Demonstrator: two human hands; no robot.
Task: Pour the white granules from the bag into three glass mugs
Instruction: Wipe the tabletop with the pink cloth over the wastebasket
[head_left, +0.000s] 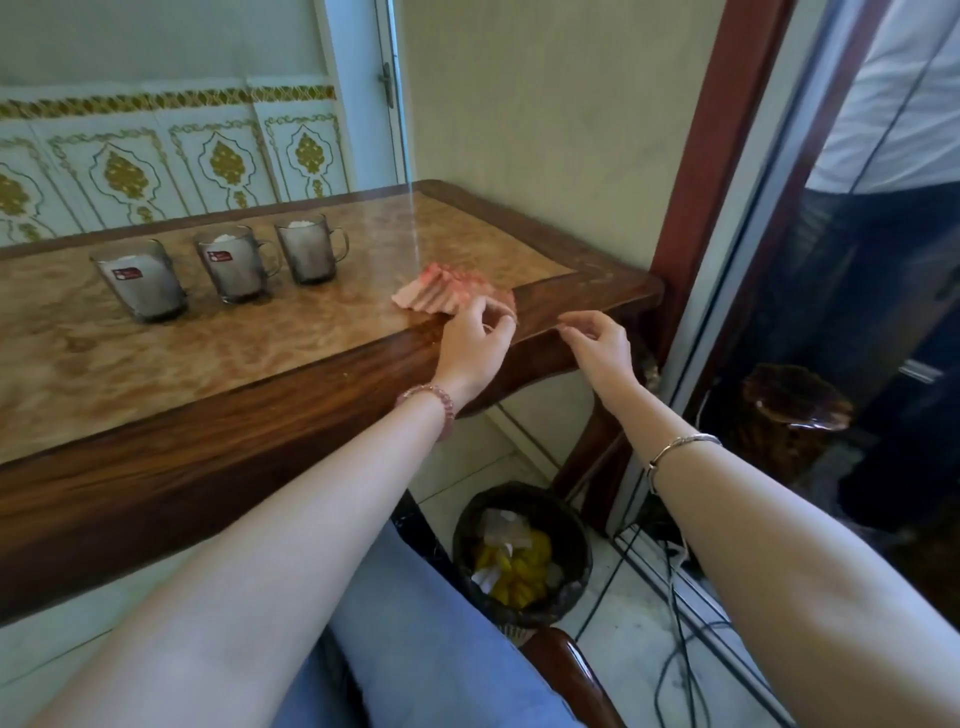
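Three glass mugs stand in a row on the table's far left: the left mug (139, 283), the middle mug (234, 265) and the right mug (310, 250). Each holds white granules nearly up to its rim. A crumpled pink bag (447, 290) lies flat and blurred on the tabletop near the right front corner. My left hand (475, 345) reaches over the table's front edge and pinches the bag's near right corner with its fingertips. My right hand (597, 345) hovers just right of it, in front of the table edge, its fingers loosely curled and holding nothing.
The wooden table (208, 431) has a marbled top and a dark rim, and stands against a wall on the right. Below its right end is a dark waste bin (522, 553) with yellow and white scraps. Cables run over the floor at the right. A person stands behind the glass (883, 156).
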